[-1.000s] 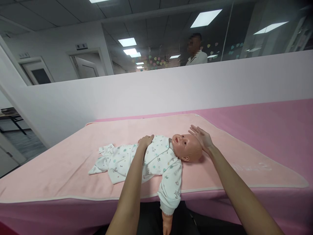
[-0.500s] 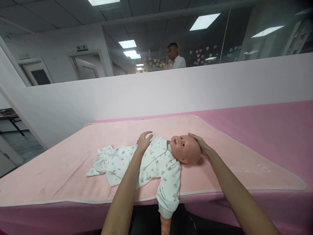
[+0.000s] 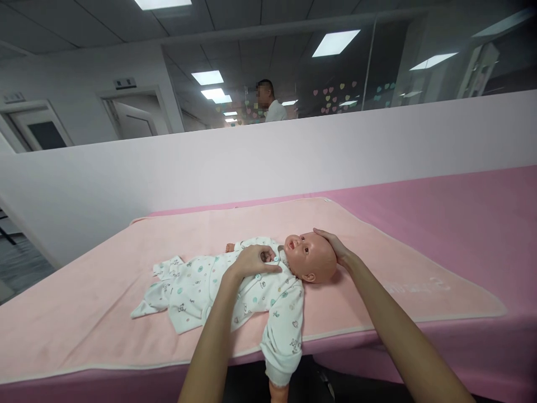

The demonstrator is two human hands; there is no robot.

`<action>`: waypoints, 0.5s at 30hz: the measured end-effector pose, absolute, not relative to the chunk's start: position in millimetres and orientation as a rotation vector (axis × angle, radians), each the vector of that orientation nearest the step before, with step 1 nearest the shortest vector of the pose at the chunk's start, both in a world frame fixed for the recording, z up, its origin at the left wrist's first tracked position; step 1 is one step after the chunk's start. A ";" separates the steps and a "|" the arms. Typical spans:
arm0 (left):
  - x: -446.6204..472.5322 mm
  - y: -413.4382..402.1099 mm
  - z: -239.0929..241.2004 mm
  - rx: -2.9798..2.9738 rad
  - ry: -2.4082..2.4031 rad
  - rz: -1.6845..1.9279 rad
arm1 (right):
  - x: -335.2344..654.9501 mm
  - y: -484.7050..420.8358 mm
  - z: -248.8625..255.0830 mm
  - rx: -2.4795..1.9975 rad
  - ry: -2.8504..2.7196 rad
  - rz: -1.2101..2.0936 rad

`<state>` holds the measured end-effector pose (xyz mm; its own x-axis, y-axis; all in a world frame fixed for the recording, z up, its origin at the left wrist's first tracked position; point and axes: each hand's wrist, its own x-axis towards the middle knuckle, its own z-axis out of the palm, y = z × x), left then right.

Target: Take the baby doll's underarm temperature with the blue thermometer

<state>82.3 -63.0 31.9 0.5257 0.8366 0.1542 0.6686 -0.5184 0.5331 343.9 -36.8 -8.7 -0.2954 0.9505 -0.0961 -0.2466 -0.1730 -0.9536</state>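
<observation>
A baby doll [image 3: 308,258] in a white printed sleepsuit [image 3: 197,285] lies on its back on a pale pink blanket [image 3: 84,313], head to the right. My left hand [image 3: 251,262] rests on the doll's chest, fingers curled and pinching the suit's front by the collar. My right hand [image 3: 334,247] cups the top and back of the doll's head, fingers wrapped round it. One sleeved doll arm [image 3: 282,347] hangs over the near edge of the table.
The blanket lies on a table with a deeper pink cover [image 3: 461,224]. A low white partition [image 3: 210,168] runs behind it, with glass above. Beyond the glass stands a person in a white top [image 3: 272,107]. A doorway is at far left.
My left hand has moved from the doll's far side onto its chest and closed on the suit by the collar. My right hand went from spread beside the head to cupping it. The person behind walked left.
</observation>
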 end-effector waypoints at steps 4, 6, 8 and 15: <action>83.1 -78.2 36.4 2.415 1.324 0.504 | 341.1 -40.0 -4.3 -0.948 -1.158 1.681; 91.9 -92.2 32.2 2.478 1.499 0.548 | 338.4 -43.4 -0.5 -0.923 -1.165 1.727; 105.7 -106.6 23.3 2.528 1.698 0.643 | 336.2 -46.4 3.1 -0.920 -1.158 1.737; 131.2 -107.9 6.2 2.591 1.949 0.616 | 335.2 -50.8 6.3 -0.976 -1.178 1.643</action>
